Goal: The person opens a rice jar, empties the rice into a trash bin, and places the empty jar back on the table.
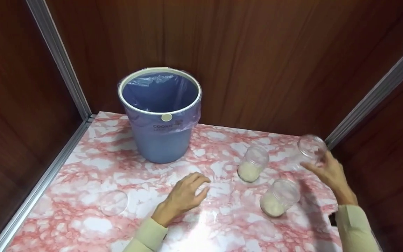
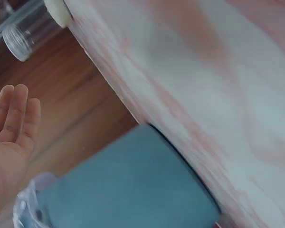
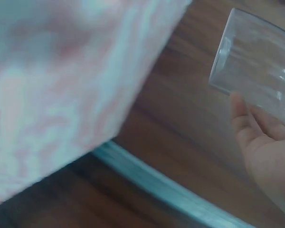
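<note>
My right hand [image 1: 331, 173] grips a clear jar [image 1: 310, 148] above the right end of the table. In the right wrist view the jar [image 3: 256, 61] looks see-through with nothing inside, and the fingertips lie against its side. Over the middle of the table hovers my left hand [image 1: 185, 196], its fingers loosely bent and holding nothing; in the left wrist view that hand [image 2: 12, 126] appears with extended fingers. Between the hands stand two clear jars, one farther back [image 1: 252, 166] and one nearer [image 1: 280, 199], each with pale contents at the bottom.
A blue bin [image 1: 163, 140] lined with a clear bag stands at the back left. A thin transparent disc [image 1: 114, 203] lies on the red-and-white marbled table [image 1: 79, 217] left of my left hand. Brown wood-look panels [image 1: 240, 63] with metal edges enclose the table.
</note>
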The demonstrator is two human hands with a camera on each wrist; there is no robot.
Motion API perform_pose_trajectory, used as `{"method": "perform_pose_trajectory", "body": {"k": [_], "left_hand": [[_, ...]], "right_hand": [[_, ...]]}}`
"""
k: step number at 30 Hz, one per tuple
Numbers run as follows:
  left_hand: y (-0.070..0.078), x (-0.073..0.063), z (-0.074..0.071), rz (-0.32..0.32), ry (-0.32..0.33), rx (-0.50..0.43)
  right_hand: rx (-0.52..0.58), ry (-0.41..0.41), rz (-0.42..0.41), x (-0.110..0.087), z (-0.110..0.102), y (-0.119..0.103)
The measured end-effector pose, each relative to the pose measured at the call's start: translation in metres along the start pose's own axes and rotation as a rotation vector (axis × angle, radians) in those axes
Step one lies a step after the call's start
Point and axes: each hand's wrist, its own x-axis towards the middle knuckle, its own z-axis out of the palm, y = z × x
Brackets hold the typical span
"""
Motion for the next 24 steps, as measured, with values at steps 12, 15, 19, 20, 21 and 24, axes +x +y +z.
{"method": "perform_pose_trajectory", "body": {"k": [12, 15, 19, 20, 21, 24], "left_hand": [[0.039, 0.025, 0.037, 0.122, -0.029, -0.036], [0.051, 0.037, 0.047, 0.18, -0.067, -0.035], [0.07, 0.056, 0.058, 0.281, -0.13, 0.03], [0.075, 0.061, 0.06, 0.305, -0.145, 0.04], [0.08, 0.066, 0.062, 0.332, -0.151, 0.053], [0.09, 0.079, 0.068, 0.387, -0.155, 0.068]], "right_hand": [[0.059, -0.078, 0.152, -0.03, 0.026, 0.048], [0.077, -0.082, 0.163, -0.035, 0.031, 0.053], [0.133, -0.09, 0.156, -0.041, 0.04, 0.058], [0.143, -0.092, 0.156, -0.042, 0.042, 0.058], [0.15, -0.092, 0.157, -0.042, 0.044, 0.059], [0.177, -0.1, 0.161, -0.043, 0.05, 0.06]]}}
